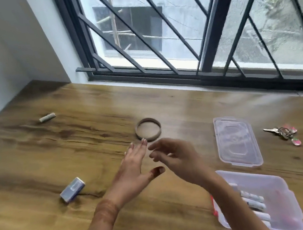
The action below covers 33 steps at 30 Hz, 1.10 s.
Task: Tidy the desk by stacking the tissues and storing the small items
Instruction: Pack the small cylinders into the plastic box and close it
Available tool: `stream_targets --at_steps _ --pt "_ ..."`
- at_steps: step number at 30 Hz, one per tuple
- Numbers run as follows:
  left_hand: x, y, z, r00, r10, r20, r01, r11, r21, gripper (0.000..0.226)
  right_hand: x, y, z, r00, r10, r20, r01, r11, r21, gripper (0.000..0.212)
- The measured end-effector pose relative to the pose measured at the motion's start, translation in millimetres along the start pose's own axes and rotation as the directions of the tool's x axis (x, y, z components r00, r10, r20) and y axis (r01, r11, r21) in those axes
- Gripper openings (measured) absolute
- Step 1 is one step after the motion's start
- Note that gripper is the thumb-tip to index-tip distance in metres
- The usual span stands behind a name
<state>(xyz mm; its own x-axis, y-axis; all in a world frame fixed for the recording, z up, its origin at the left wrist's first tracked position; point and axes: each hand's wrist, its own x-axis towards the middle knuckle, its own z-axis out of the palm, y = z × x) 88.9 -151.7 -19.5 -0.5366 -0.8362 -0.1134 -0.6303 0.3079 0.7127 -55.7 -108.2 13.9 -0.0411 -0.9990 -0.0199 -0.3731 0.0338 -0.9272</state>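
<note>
Small items lie scattered round both hands on the wooden desk. A brown ring lies flat just beyond the fingertips of the left hand, so near that contact cannot be told through the blur. That hand reaches forward with its fingers straight and together, thumb spread out to the side, gripping nothing. The right hand hovers just beside it, fingers loosely bent and empty, their tips pointing toward the left hand's fingers. The 2 hands are close but apart.

To the left of the left hand, nearer the person than its fingertips, a small blue box rests on the desk. Well beyond it, far from both hands, lies a small pale roll.

To the right of the right hand a clear plastic lid lies flat, and further right a bunch of keys with pink charms. Under and behind the right forearm stands a clear plastic container, uncovered, with several pens lying in it.

Beyond the ring, past the desk's far edge, stands a barred window.
</note>
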Motion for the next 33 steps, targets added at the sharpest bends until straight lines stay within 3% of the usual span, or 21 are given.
stream_targets --at_steps 8,15,23,27,33 --pt "25.8 -102.4 -114.1 0.976 -0.091 -0.199 0.098 0.995 0.026 0.075 100.0 -43.0 101.5 0.999 -0.051 0.007 0.052 0.988 -0.143 0.011" --pt "81.7 -209.6 -204.6 0.863 -0.189 -0.468 0.28 0.951 0.132 0.042 158.4 -66.9 179.7 1.0 -0.031 0.0 0.031 0.986 -0.161 0.013" --pt "127.1 -254.1 -226.0 0.883 -0.154 -0.444 0.318 0.892 0.322 0.022 168.8 -60.8 197.5 0.997 0.04 -0.065 -0.051 0.984 -0.171 0.011" --pt "124.9 -251.8 -218.3 0.874 -0.167 -0.457 0.313 0.911 0.266 0.02 166.9 -56.7 195.3 0.992 0.079 -0.098 -0.093 0.986 -0.142 0.011" --pt "91.5 -198.9 -194.4 0.885 -0.162 -0.436 0.159 0.986 -0.043 0.019 159.0 -50.6 186.2 0.971 0.151 -0.185 -0.161 0.986 -0.04 0.007"
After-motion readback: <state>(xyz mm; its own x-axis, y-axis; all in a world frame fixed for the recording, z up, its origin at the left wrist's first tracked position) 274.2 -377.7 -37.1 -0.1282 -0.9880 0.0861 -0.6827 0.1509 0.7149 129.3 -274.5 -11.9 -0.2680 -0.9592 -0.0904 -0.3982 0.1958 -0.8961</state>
